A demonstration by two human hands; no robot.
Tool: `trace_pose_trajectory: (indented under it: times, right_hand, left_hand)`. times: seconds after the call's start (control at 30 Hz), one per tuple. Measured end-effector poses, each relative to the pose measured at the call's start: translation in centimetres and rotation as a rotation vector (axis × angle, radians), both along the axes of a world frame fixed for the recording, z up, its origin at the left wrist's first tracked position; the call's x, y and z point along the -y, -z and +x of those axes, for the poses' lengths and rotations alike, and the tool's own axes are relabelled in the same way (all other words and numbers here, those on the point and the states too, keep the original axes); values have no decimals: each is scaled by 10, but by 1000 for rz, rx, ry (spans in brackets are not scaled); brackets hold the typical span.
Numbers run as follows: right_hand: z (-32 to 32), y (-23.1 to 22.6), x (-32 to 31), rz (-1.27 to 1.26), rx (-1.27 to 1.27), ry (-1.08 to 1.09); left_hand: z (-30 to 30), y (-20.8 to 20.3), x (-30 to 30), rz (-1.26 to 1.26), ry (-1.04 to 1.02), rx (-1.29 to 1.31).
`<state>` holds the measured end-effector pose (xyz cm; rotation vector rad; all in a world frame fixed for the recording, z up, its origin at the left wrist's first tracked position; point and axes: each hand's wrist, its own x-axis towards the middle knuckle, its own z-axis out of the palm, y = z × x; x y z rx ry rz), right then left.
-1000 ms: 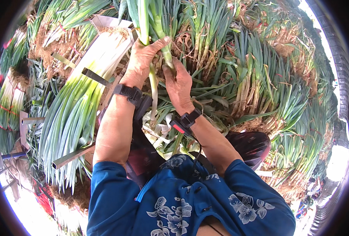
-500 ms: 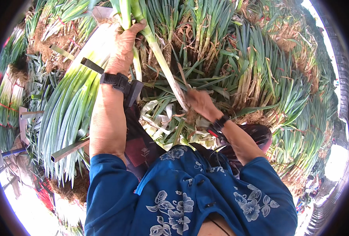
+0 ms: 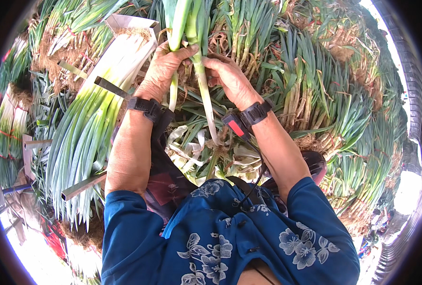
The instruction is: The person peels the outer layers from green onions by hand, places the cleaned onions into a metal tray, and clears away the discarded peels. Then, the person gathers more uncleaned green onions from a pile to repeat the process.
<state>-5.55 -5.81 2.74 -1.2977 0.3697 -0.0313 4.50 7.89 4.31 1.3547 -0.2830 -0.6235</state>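
My left hand [image 3: 166,69] is closed round the upper shafts of two leeks, held side by side with their green leaves pointing away from me. The thicker leek [image 3: 204,97] hangs down toward my lap, its white end and roots lowest. A thinner leek [image 3: 173,90] hangs just left of it. My right hand [image 3: 230,80] is at the thicker shaft beside my left hand, thumb against its right side and fingers curled; the fingertips are partly hidden. Left of my left arm, a large pile of cleaned leeks [image 3: 94,95] lies with white ends away from me.
A metal rack with an end plate [image 3: 125,22] and protruding bars [image 3: 82,186] supports the cleaned leeks. Peeled leaves [image 3: 187,147] lie in front of my lap. Untrimmed leek bundles [image 3: 311,90] fill the right side. Tied bundles [image 3: 11,121] stand far left.
My right hand has moved up from the root end to the upper shaft of the thicker leek. My left hand, with both leeks, has shifted right and slightly nearer.
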Motion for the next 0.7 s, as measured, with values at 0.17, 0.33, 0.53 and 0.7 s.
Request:
trace_pose_trajectory:
  times: [0.17,0.33,0.53,0.7]
  right_hand:
    - [6,1,4,33,-45,-71]
    - [11,3,0,32,-53,-104]
    - [13,0,1,-23,-68,-114]
    - [-4,2,0,54,-106,-164]
  left_hand:
    - [-2,-1,-3,-61,23,81]
    - [-2,0,-5,-50,45,107]
    - [-5,-1,-5,-66,37,104]
    - [-6,4,-9,-132,185,59]
